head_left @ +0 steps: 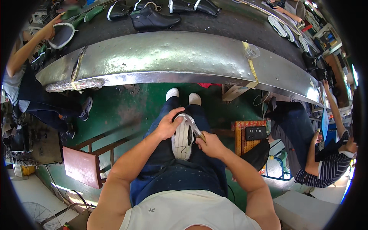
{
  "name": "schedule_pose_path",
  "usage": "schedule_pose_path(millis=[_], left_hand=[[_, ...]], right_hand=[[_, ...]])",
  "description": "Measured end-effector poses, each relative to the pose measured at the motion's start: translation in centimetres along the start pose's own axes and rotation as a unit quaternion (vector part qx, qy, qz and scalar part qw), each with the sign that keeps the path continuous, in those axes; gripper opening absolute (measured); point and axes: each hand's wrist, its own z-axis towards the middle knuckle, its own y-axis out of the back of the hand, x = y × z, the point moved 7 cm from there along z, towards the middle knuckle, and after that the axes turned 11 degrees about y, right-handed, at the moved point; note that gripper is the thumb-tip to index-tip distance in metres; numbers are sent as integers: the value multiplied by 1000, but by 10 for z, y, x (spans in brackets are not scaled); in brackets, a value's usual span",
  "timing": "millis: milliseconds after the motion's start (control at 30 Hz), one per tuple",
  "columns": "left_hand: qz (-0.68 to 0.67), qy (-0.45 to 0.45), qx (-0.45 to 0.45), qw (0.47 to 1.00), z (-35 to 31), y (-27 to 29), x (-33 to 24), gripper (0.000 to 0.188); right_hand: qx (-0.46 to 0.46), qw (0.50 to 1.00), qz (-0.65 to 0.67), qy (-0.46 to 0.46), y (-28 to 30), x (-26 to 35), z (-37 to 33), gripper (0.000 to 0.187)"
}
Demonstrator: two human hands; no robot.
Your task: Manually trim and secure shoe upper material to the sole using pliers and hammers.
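Between my thighs rests a shoe (181, 145), its pale sole facing up with a dark handwritten mark on it and a dark opening along its right side. My left hand (168, 124) grips the shoe's far end from the left, thumb on top. On the other side my right hand (211, 144) is closed around the near end of a curved, silvery metal tool (193, 123). The tool arches over the far end of the shoe, close to my left fingers. Its exact kind does not show clearly, and my right palm hides its grip.
A metal-edged conveyor bench (153, 53) crosses in front, carrying black boots (153, 20) and pale soles (276, 26). A brown stool (82, 165) stands left; a phone (255, 133) lies on a woven seat (240, 143) at right. Co-workers (326, 161) sit on both sides.
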Motion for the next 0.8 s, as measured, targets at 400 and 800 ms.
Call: schedule_pose_path(millis=[400,800], left_hand=[[-299,188,58,934,-4,-7,0,62],[106,-173,19,979,-133,-41,-70,96]], right_hand=[[-13,985,-171,10,-2,30,-23,29],[-203,963,37,175,32,56,-14,46]])
